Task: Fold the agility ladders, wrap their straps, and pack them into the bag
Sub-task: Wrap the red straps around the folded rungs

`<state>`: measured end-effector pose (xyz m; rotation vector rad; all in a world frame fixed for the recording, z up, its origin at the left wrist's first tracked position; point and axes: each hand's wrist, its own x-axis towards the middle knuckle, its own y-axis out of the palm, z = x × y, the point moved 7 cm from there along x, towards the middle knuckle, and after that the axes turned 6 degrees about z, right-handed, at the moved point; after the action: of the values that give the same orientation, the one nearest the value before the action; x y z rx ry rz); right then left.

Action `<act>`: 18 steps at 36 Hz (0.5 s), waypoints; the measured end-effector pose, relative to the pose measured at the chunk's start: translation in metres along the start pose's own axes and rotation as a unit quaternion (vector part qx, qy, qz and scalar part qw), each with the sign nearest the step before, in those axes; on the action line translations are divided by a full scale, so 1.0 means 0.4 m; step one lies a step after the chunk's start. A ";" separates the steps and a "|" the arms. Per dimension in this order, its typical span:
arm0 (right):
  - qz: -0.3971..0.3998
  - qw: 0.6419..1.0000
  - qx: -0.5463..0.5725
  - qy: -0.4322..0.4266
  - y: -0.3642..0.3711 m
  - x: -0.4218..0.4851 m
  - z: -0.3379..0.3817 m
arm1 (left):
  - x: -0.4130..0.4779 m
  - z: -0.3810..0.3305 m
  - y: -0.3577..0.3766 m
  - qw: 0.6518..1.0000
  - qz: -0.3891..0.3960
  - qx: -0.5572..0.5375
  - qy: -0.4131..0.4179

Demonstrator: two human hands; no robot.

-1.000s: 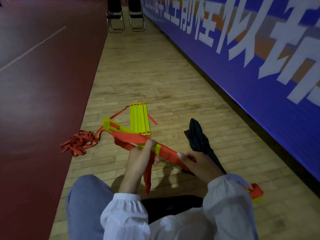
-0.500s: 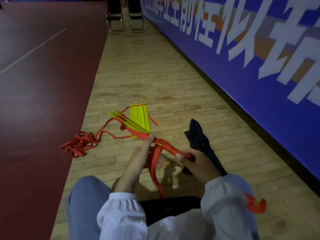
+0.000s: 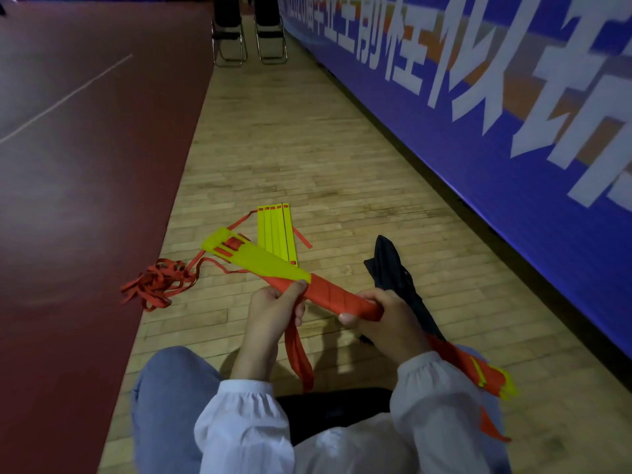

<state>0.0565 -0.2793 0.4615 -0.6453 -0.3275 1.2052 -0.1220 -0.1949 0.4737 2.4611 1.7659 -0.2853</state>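
I hold a folded stack of yellow ladder rungs (image 3: pixel 260 260) slantwise over the floor, its middle bound in turns of red strap (image 3: pixel 337 295). My right hand (image 3: pixel 386 323) grips the wrapped part. My left hand (image 3: pixel 273 311) pinches the strap where the binding meets bare yellow, and a loose red tail (image 3: pixel 301 360) hangs from it. The stack's near end (image 3: pixel 489 378) sticks out behind my right sleeve. A second folded ladder (image 3: pixel 277 232) lies flat on the wood, its red straps tangled in a heap (image 3: pixel 157 285) to the left. The black bag (image 3: pixel 393 271) lies crumpled beside my right hand.
A blue banner wall (image 3: pixel 496 131) runs along the right. Dark red court flooring (image 3: pixel 75 200) borders the wood strip on the left. Two folding chairs (image 3: pixel 249 35) stand far ahead. My knee in blue trousers (image 3: pixel 167 398) is at the bottom left.
The held stack has turned so its flat yellow face shows. My left hand has brought the strap round it again, and the red binding now reaches further up the stack.
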 end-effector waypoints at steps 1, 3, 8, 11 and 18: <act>-0.003 1.000 0.001 0.003 -0.001 0.000 0.000 | 0.001 0.001 0.001 1.000 0.001 -0.006 0.005; 0.006 1.000 0.004 0.008 0.001 -0.002 0.002 | 0.002 0.002 0.002 1.000 0.005 -0.019 0.014; 0.079 0.996 0.040 0.030 0.024 -0.007 -0.008 | 0.003 0.000 0.005 0.998 0.026 -0.035 0.034; 0.092 0.993 0.062 0.028 0.031 -0.006 -0.015 | 0.004 0.001 0.008 0.998 0.034 -0.037 0.039; 0.041 0.996 0.084 0.003 0.010 -0.002 -0.011 | 0.002 0.003 0.020 0.998 0.037 -0.037 0.027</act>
<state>0.0557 -0.2806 0.4555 -0.5209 -0.1929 1.2936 -0.1145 -0.1969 0.4722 2.4976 1.6689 -0.1456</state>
